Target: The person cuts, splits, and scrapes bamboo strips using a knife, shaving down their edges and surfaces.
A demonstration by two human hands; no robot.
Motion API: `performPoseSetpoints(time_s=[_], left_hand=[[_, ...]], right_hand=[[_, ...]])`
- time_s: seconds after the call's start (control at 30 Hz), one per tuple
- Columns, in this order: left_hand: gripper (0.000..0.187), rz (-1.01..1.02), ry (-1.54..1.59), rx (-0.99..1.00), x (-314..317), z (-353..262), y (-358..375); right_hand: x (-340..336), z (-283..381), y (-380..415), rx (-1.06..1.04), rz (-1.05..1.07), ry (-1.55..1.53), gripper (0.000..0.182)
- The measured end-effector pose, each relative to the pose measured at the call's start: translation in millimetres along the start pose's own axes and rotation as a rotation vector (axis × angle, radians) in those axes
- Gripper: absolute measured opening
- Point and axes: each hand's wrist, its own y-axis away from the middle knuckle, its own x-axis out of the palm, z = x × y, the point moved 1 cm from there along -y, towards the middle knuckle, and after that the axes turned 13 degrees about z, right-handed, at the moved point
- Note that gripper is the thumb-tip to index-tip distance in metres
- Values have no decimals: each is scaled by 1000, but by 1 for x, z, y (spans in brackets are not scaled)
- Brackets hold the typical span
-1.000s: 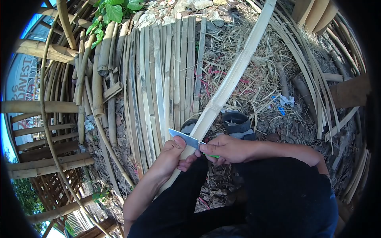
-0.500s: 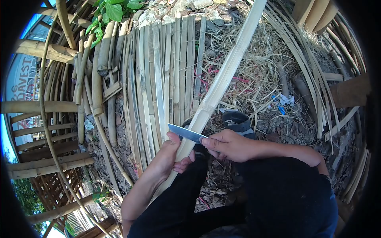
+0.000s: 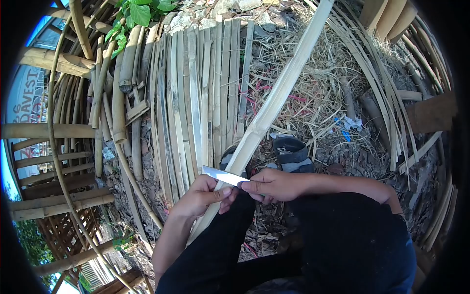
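Observation:
A long pale bamboo strip (image 3: 276,100) slants from the top right down to the lap, its lower part over the dark trousers. My left hand (image 3: 208,198) is wrapped round its lower part, thumb across the top. A knife (image 3: 223,175) lies with its shiny blade across the strip, just above my left fingers. My right hand (image 3: 271,185) is closed on the knife's handle, to the right of the strip. The fingers hide most of the handle.
Many split bamboo strips (image 3: 193,93) lie side by side ahead. Shavings (image 3: 318,83) cover the ground right of them. Thin bent strips (image 3: 369,63) curve down the right side. Bamboo poles (image 3: 49,131) form a frame at the left. A dark shoe (image 3: 290,150) is beyond my right hand.
The knife and my right hand have moved slightly down and left along the strip. My left thumb has come down over the strip, and the blade now catches bright light.

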Motion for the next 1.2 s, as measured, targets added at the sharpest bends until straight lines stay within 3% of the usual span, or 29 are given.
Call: performPoseSetpoints(time_s=[0.07,0.3,0.43,0.53,0.6,0.63,0.67,0.73,0.77,0.8,0.9,1.0,1.03,1.13,1.2], left_hand=[[21,-8,-105,-52,2,-2,3],[19,6,-130,-173,9,-2,10],[22,-85,-157,-191,15,-1,13],[23,-92,-49,-111,2,1,26],[24,-79,35,-61,-13,3,40],[24,-114,18,-36,-20,6,47],[25,-153,4,-10,-23,9,51],[25,-165,-3,19,-22,7,46],[24,-210,-29,24,-21,7,41],[24,-256,-58,33,-19,4,36],[20,-253,-134,-8,-9,-4,17],[15,-209,-249,-37,-6,1,7],[15,-200,-344,-51,-6,6,5],[16,-178,-491,-33,9,4,0],[14,-271,-536,-21,15,9,1]], right_hand=[[1,2,0,-37,-10,40,60],[2,-8,15,-67,-98,116,61],[3,-6,22,-26,-144,186,61],[-1,-4,30,6,-254,124,59],[-9,1,44,-124,-601,-269,56],[-8,2,49,35,-530,-316,53],[-9,1,48,43,-528,-310,53],[-9,-5,44,-167,-387,-253,52],[-9,-3,40,-213,-365,-63,51],[-8,-3,34,-214,-369,-60,51],[-4,3,9,-291,-153,173,47],[2,12,-11,-190,-50,21,46],[3,8,-19,-244,-28,-96,47],[1,6,-25,-148,-74,-110,51],[6,9,-21,-176,-108,-83,53]])
